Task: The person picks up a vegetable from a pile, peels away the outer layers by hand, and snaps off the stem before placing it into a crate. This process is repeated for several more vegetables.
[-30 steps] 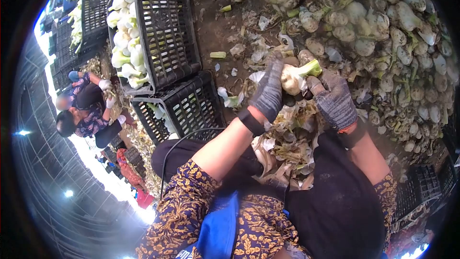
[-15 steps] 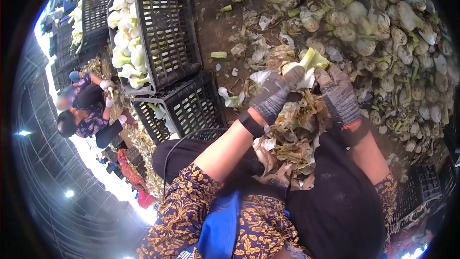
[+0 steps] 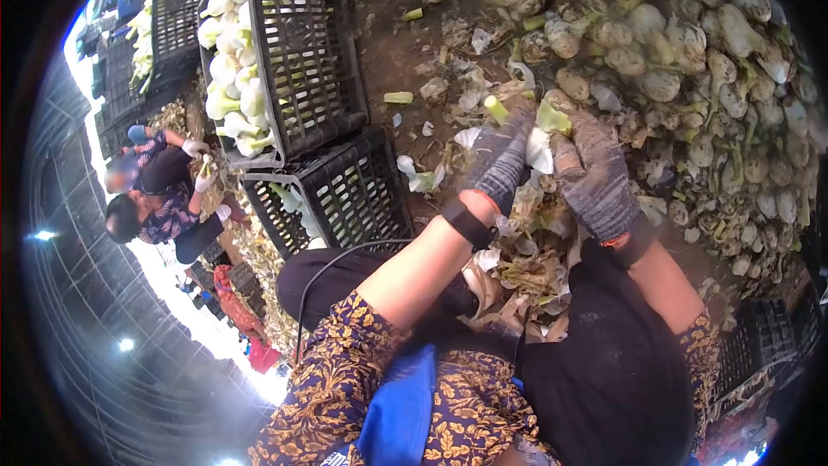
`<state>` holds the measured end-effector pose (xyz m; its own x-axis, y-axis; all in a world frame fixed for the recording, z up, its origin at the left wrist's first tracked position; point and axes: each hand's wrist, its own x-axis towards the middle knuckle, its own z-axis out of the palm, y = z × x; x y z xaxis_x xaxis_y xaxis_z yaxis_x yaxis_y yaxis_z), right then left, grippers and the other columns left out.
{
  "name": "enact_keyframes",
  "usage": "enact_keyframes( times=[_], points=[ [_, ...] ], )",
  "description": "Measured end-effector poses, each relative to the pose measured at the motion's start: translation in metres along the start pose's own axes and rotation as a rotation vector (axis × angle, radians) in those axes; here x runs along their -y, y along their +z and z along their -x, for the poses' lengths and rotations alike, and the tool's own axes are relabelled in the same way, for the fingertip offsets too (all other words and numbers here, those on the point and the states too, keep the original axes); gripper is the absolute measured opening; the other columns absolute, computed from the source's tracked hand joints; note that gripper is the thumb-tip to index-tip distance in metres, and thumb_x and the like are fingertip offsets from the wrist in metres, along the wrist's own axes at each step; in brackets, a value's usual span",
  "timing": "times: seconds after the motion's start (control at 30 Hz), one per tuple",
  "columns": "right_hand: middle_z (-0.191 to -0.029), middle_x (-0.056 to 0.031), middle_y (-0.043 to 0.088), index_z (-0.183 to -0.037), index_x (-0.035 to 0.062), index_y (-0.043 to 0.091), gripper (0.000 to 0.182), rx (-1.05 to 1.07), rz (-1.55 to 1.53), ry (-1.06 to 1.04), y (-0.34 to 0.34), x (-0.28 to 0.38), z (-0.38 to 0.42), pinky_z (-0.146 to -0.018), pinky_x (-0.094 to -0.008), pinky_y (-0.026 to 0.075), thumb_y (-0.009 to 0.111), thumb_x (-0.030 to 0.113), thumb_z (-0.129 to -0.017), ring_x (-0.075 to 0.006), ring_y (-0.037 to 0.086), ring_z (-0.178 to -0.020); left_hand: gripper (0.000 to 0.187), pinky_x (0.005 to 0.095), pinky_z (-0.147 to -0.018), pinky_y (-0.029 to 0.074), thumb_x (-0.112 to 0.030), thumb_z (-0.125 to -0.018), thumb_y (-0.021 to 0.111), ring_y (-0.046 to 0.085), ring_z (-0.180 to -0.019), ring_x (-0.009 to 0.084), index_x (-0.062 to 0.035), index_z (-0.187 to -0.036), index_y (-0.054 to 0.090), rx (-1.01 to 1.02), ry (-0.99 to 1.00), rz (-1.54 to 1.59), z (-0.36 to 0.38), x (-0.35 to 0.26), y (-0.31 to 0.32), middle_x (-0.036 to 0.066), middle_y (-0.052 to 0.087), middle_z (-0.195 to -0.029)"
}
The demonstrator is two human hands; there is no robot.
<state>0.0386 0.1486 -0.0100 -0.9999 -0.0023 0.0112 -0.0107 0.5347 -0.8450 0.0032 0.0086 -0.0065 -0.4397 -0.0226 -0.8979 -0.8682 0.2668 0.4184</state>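
Note:
My left hand (image 3: 503, 160), in a dark grey glove, is closed around a garlic bulb mostly hidden by the fingers. Its cut green stem (image 3: 496, 110) sticks out above the glove. Just to the right, my right hand (image 3: 599, 179), gloved the same way, pinches a strip of pale green and white garlic skin (image 3: 553, 117). A white flap of skin (image 3: 540, 152) hangs between the two hands. Loose dry garlic skins (image 3: 526, 272) lie below them, between my legs.
Dirty, unpeeled garlic bulbs (image 3: 690, 78) form a large heap at the right. Left of me, a black crate (image 3: 302, 52) holds clean white garlic bulbs (image 3: 228, 69), above another black crate (image 3: 358, 194). Farther left, a person (image 3: 164, 185) in white gloves handles something.
My hands have drawn the skin away from the bulb; the stem now points up from my left hand, while the pale green strip stays with my right. The view has shifted slightly.

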Motion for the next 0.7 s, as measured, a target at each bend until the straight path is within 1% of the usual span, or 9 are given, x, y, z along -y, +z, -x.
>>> enact_keyframes(
  times=[0.03,0.13,0.23,0.3,0.4,0.47,0.5,0.6,0.7],
  points=[
    [-0.093,-0.0184,0.060,-0.101,-0.0039,0.056,0.027,-0.001,-0.002,-0.006,-0.002,0.004,-0.002,-0.076,-0.0324,0.045,0.050,0.015,-0.084,-0.0290,0.058,-0.085,0.039,0.0208,-0.044,0.041,-0.046,-0.086,0.049,0.052,-0.057,0.0089,-0.0120,-0.103,0.055,-0.004,0.005,0.002,0.001,-0.002,0.001,0.001,0.058,-0.076],
    [-0.086,-0.0054,0.060,-0.099,-0.0012,0.058,0.027,-0.032,-0.995,0.727,0.009,-0.017,0.003,-0.073,-0.0222,0.043,0.054,0.022,-0.085,-0.0108,0.054,-0.081,0.036,0.0185,-0.027,0.028,-0.045,-0.087,0.045,0.047,-0.042,0.0107,-0.0117,-0.095,0.057,0.031,-0.095,0.636,-0.003,-0.006,0.002,0.003,0.058,-0.068],
    [-0.091,-0.0114,0.058,-0.101,-0.0018,0.053,0.025,-0.202,-1.589,0.925,-0.002,-0.017,-0.004,-0.072,-0.0297,0.052,0.053,0.017,-0.085,-0.0190,0.058,-0.083,0.041,0.0190,-0.027,0.032,-0.047,-0.087,0.043,0.050,-0.043,0.0128,-0.0086,-0.093,0.056,0.189,-0.125,0.780,-0.012,-0.009,-0.012,0.004,0.059,-0.070],
    [-0.095,-0.0128,0.057,-0.102,-0.0023,0.050,0.025,-0.379,-1.525,0.927,-0.004,-0.036,-0.006,-0.069,-0.0303,0.054,0.053,0.016,-0.085,-0.0231,0.059,-0.083,0.045,0.0202,-0.026,0.035,-0.047,-0.087,0.042,0.052,-0.043,0.0156,-0.0052,-0.091,0.056,0.262,-0.092,0.956,-0.015,-0.013,-0.027,0.008,0.062,-0.075],
    [-0.091,-0.0118,0.059,-0.103,-0.0001,0.052,0.025,-0.218,-1.298,0.819,-0.009,-0.034,-0.001,-0.066,-0.0320,0.053,0.052,0.017,-0.085,-0.0248,0.059,-0.081,0.037,0.0221,-0.036,0.046,-0.041,-0.088,0.046,0.058,-0.053,0.0177,-0.0054,-0.091,0.057,0.283,0.015,0.890,-0.018,-0.013,-0.043,0.010,0.062,-0.082],
    [-0.085,-0.0140,0.061,-0.105,0.0031,0.055,0.027,0.337,-0.207,0.036,-0.001,-0.017,0.000,-0.072,-0.0357,0.048,0.052,0.020,-0.084,-0.0248,0.059,-0.080,0.027,0.0281,-0.056,0.054,-0.031,-0.088,0.049,0.062,-0.071,0.0195,-0.0054,-0.093,0.058,-0.054,0.129,0.888,-0.018,-0.014,-0.044,0.010,0.062,-0.088],
    [-0.092,-0.0154,0.061,-0.109,0.0019,0.054,0.035,0.563,-0.342,0.218,-0.006,-0.001,-0.001,-0.077,-0.0320,0.047,0.054,0.025,-0.083,-0.0252,0.059,-0.085,0.027,0.0281,-0.056,0.054,-0.031,-0.088,0.049,0.062,-0.071,0.0195,-0.0054,-0.093,0.058,-0.055,0.129,0.887,-0.017,-0.015,-0.045,0.010,0.062,-0.088],
    [-0.096,-0.0147,0.061,-0.110,0.0011,0.053,0.039,0.520,-0.603,-0.038,0.010,-0.019,0.014,-0.080,-0.0314,0.046,0.058,0.026,-0.080,-0.0256,0.057,-0.088,0.026,0.0337,-0.073,0.052,-0.025,-0.087,0.051,0.060,-0.086,0.0204,-0.0049,-0.102,0.056,-0.065,0.339,0.568,-0.022,-0.007,-0.054,0.009,0.061,-0.094],
    [-0.106,-0.0144,0.057,-0.109,0.0043,0.054,0.031,0.515,-0.420,0.268,0.005,-0.004,0.005,-0.085,-0.0312,0.043,0.054,0.020,-0.082,-0.0234,0.055,-0.094,0.027,0.0309,-0.075,0.051,-0.025,-0.088,0.050,0.060,-0.086,0.0194,-0.0042,-0.104,0.055,-0.048,0.460,0.422,-0.024,0.007,-0.053,0.009,0.060,-0.098]
  ],
)
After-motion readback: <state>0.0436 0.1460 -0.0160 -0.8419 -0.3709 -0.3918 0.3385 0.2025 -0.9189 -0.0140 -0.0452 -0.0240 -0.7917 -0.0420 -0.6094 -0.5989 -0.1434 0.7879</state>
